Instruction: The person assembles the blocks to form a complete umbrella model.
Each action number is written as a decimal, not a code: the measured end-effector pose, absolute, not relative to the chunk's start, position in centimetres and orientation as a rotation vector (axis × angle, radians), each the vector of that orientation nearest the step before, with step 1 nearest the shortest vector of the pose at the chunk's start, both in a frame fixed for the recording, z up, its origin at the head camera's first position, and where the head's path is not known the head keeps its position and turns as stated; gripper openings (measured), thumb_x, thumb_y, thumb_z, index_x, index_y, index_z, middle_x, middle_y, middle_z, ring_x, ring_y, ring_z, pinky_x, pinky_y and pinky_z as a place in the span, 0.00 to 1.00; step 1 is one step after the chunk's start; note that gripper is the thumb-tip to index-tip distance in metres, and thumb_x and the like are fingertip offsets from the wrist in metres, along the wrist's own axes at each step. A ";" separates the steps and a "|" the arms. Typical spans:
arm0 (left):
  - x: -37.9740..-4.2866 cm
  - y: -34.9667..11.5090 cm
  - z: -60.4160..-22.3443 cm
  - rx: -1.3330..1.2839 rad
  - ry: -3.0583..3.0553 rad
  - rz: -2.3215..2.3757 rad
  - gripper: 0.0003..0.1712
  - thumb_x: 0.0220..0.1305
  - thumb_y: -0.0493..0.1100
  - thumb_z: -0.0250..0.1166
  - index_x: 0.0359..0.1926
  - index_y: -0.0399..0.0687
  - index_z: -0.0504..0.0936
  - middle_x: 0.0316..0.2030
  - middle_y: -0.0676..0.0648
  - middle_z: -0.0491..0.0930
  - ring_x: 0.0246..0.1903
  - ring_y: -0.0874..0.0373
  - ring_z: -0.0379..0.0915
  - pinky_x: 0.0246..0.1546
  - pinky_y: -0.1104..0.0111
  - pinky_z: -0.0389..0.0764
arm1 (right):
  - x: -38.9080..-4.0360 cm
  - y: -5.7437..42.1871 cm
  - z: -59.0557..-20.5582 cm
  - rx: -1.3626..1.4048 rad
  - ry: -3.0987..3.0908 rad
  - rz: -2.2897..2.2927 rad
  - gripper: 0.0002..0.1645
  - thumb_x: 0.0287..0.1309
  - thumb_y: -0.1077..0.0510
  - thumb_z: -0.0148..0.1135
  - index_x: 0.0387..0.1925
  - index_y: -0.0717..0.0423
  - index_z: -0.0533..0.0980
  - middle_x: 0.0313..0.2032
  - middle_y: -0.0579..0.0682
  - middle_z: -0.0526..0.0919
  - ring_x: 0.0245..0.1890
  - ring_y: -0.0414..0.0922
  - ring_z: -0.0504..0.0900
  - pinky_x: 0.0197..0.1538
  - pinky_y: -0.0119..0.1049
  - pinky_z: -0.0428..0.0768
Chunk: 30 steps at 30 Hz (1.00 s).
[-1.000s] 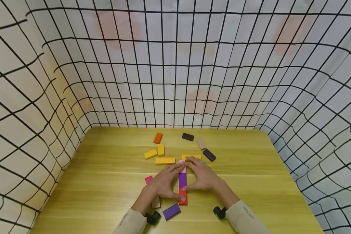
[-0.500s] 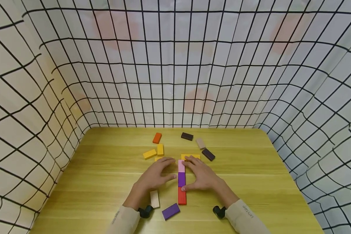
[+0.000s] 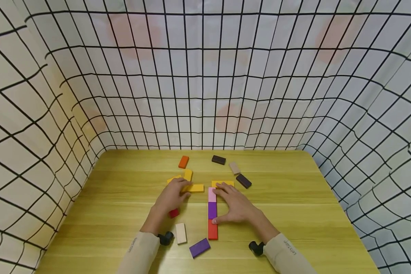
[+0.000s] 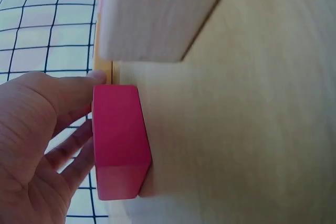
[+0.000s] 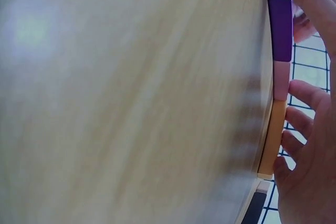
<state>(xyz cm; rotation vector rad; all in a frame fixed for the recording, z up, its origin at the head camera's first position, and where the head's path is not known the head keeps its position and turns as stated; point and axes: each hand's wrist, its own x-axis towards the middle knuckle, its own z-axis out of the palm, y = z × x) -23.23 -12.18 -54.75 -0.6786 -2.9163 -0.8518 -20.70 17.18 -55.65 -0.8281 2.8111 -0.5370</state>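
Note:
My left hand [image 3: 172,196] reaches over the yellow blocks at the left, its thumb and fingertips at the near end of a lying yellow block [image 3: 196,188]. Its fingers reach an upright-pointing yellow block [image 3: 188,174] and partly cover another yellow block [image 3: 172,178]. Beneath its wrist shows a dark pink block [image 4: 121,135]. My right hand [image 3: 236,205] rests beside a column of blocks, fingers spread and thumb along its edge. That column runs from a red block [image 3: 212,229] through a purple block [image 3: 212,210] to a light pink block [image 3: 212,194], with a yellow block [image 5: 273,137] across its far end.
A pale wooden block [image 3: 181,233] and a loose purple block [image 3: 199,248] lie near the front. Farther back are an orange block [image 3: 183,161], a beige block [image 3: 234,168] and two dark blocks [image 3: 219,160]. Black netting [image 3: 205,99] encloses the wooden table [image 3: 294,190].
My left hand has left the column and moved leftward and away to the yellow blocks; the upright-pointing one now leans slightly. The right hand stays at the column.

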 end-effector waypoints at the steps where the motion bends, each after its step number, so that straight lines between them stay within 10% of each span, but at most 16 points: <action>1: -23.2 -12.2 -54.8 -0.677 -2.911 -0.855 0.22 0.65 0.43 0.73 0.59 0.46 0.85 0.56 0.45 0.84 0.59 0.46 0.77 0.65 0.53 0.78 | -20.7 17.2 -55.7 -0.825 2.813 -0.531 0.70 0.38 0.09 0.60 0.79 0.39 0.60 0.81 0.44 0.54 0.82 0.51 0.50 0.78 0.60 0.60; 30: -26.2 -9.4 -52.8 -0.602 -3.035 -0.831 0.18 0.65 0.40 0.73 0.55 0.44 0.87 0.49 0.45 0.84 0.51 0.49 0.77 0.62 0.56 0.80 | -20.8 17.2 -55.6 -0.837 2.813 -0.498 0.71 0.38 0.08 0.59 0.80 0.37 0.59 0.81 0.45 0.54 0.82 0.52 0.51 0.77 0.59 0.61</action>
